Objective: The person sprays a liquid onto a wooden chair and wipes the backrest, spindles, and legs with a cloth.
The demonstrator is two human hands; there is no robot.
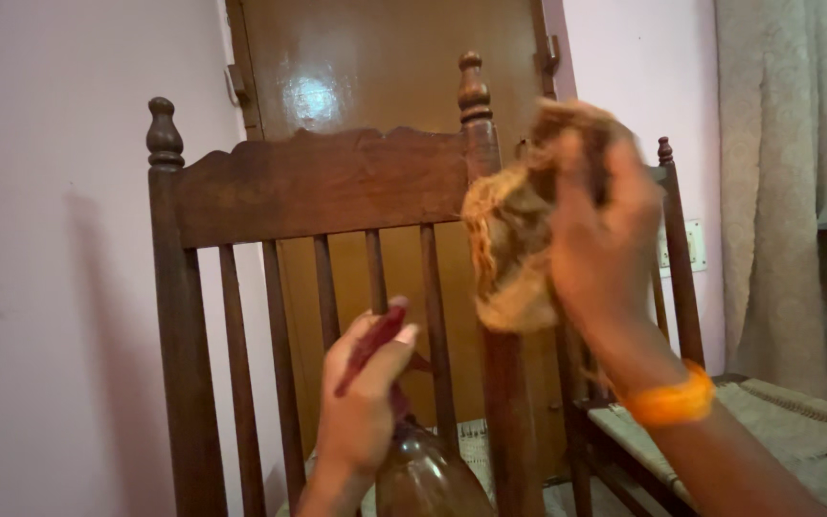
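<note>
My right hand [597, 244] holds a crumpled brownish rag [509, 239] pressed against the right post of a dark wooden chair back [323, 182], just below its turned knob. An orange band sits on that wrist. My left hand [364, 402] is lower, in front of the chair's vertical slats, gripping the dark red top of a brown bottle [428, 479] whose rounded body shows beneath the hand. The hand and rag are blurred.
A brown wooden door [375, 67] stands behind the chair, between pale pink walls. A second chair [681, 316] with a woven seat stands to the right. A beige curtain [777, 172] hangs at the far right.
</note>
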